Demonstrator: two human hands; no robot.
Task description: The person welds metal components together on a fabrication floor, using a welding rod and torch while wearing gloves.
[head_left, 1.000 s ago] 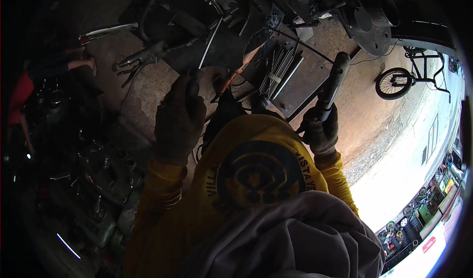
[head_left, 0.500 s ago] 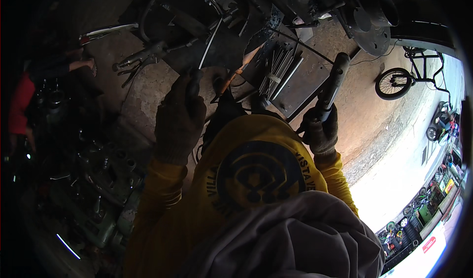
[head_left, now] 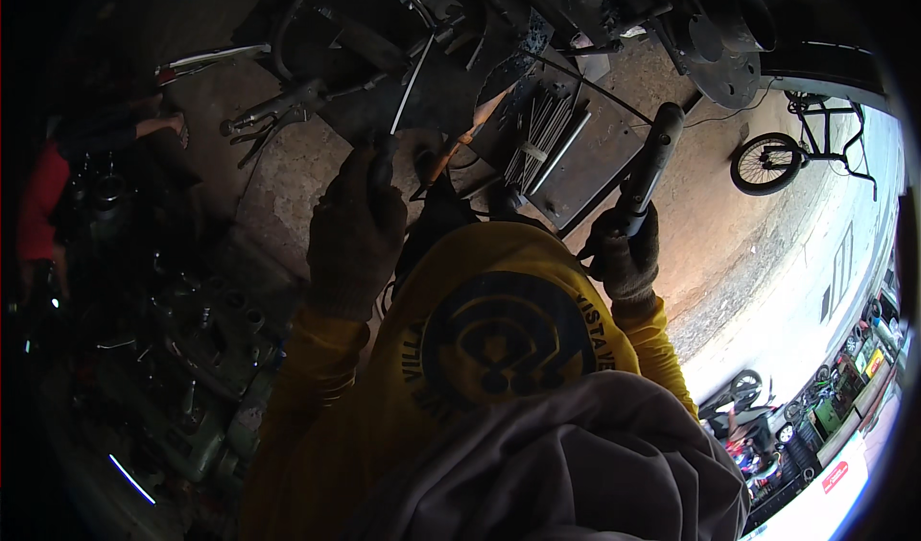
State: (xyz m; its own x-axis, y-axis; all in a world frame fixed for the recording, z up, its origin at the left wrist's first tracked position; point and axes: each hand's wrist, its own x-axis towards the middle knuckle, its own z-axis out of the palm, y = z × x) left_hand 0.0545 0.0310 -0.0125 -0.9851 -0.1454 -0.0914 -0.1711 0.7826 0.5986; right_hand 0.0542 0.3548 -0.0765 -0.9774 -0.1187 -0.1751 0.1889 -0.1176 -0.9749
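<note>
Honestly, the first thing that could go wrong is in my right hand (head_left: 625, 253). It is clenched around the lower end of a long dark tool (head_left: 649, 169), and the tool's far end hangs over the right edge of the metal tray (head_left: 595, 162) on the ground. If my wrist rolls, that end may drop onto the tray or catch the thin cable (head_left: 614, 98) running across it, and I judge a snag there would drag the cable through the rods (head_left: 539, 130) lying bundled in the tray. I wear thick gloves, so I doubt I would feel a slip early.

My left hand (head_left: 357, 229) is closed too, fingers curled round a short dark handle (head_left: 384, 162) that sticks up out of the fist. What is at its tip I cannot tell; the shade is too deep there. Just beside it, to the right, an orange-handled tool (head_left: 462, 140) leans toward the tray's near corner. A careless swing of my left hand could knock it flat against the tray.

The scrap metal (head_left: 384, 52) heaped beyond both hands is sharp-edged and close, and I am leaning over it in poor light, so a stumble forward looks like the worse risk. A pair of locking pliers (head_left: 273, 114) lies on the ground to the left of my left hand, well clear. A bicycle (head_left: 801, 148) stands far off at the right, in the sun.
</note>
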